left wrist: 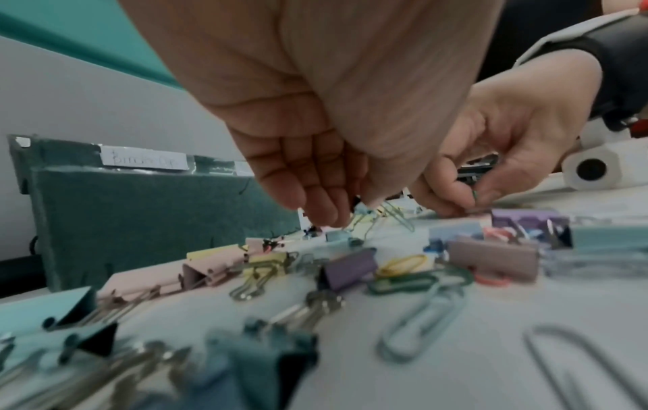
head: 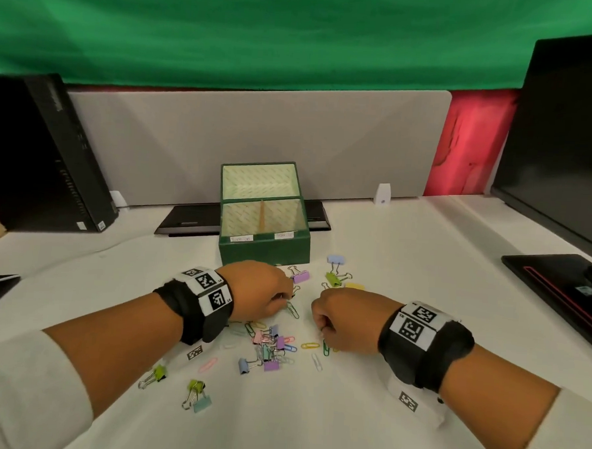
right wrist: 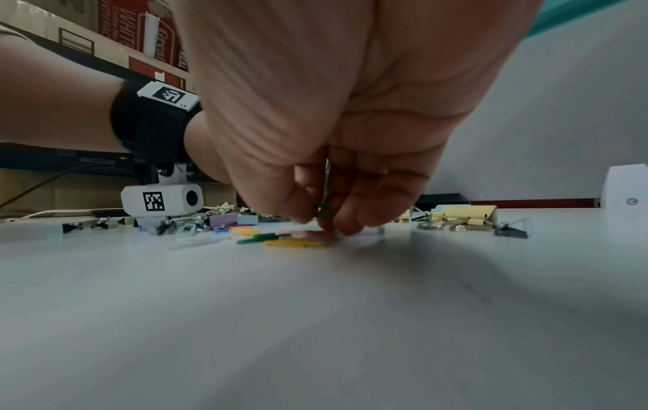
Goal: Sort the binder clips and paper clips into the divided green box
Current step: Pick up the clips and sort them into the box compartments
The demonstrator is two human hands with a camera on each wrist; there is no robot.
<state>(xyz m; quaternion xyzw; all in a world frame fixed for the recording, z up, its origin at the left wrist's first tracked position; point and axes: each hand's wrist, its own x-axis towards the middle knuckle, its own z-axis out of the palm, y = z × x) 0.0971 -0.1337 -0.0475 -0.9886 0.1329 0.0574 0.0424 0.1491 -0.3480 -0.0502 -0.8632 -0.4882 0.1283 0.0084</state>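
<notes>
The divided green box (head: 264, 248) stands open at mid-desk, with two labelled compartments at its front. Coloured paper clips and binder clips (head: 271, 346) lie scattered in front of it. My left hand (head: 285, 297) hovers just before the box and pinches a light green paper clip (left wrist: 399, 216) between thumb and fingers (left wrist: 315, 205). To its right, my right hand (head: 320, 332) is low over the desk, with its fingertips (right wrist: 350, 224) curled. It pinches a dark green paper clip (right wrist: 324, 194) upright. A purple binder clip (head: 300, 276) lies between the left hand and the box.
A grey partition (head: 258, 136) backs the desk. A black computer tower (head: 41, 156) stands at the left and a dark monitor (head: 566, 135) at the right, with a black device (head: 565, 290) below it. A flat black bar (head: 185, 222) lies behind the box.
</notes>
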